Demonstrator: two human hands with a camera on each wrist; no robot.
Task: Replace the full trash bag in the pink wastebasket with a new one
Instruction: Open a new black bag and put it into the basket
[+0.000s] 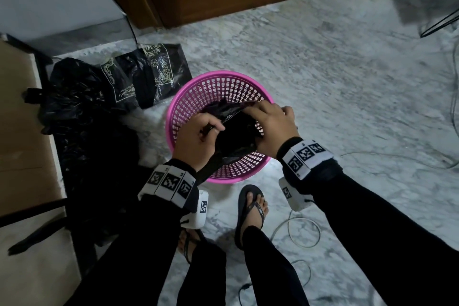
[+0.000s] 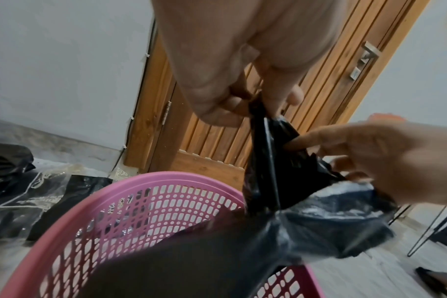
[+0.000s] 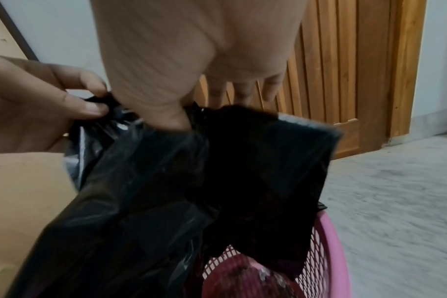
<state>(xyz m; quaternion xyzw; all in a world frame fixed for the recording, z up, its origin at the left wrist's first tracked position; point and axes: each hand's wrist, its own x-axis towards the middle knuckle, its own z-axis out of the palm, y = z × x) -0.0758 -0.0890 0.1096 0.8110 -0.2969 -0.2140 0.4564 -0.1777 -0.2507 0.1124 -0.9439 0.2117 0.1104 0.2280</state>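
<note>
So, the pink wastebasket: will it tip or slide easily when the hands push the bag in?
Probably light: the pink wastebasket is thin open plastic mesh. It may slide, since it stands on smooth marble floor. Tipping seems less likely while both hands, left hand and right hand, hold the black bag over its middle.

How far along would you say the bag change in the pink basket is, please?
Done, it seems: a bulging black bag, probably the full one, lies on the floor left of the basket. In hand: the left hand and the right hand each pinch the edge of a new bag above the basket, seemingly opening it. Left: spreading it inside and folding it over the rim.
</note>
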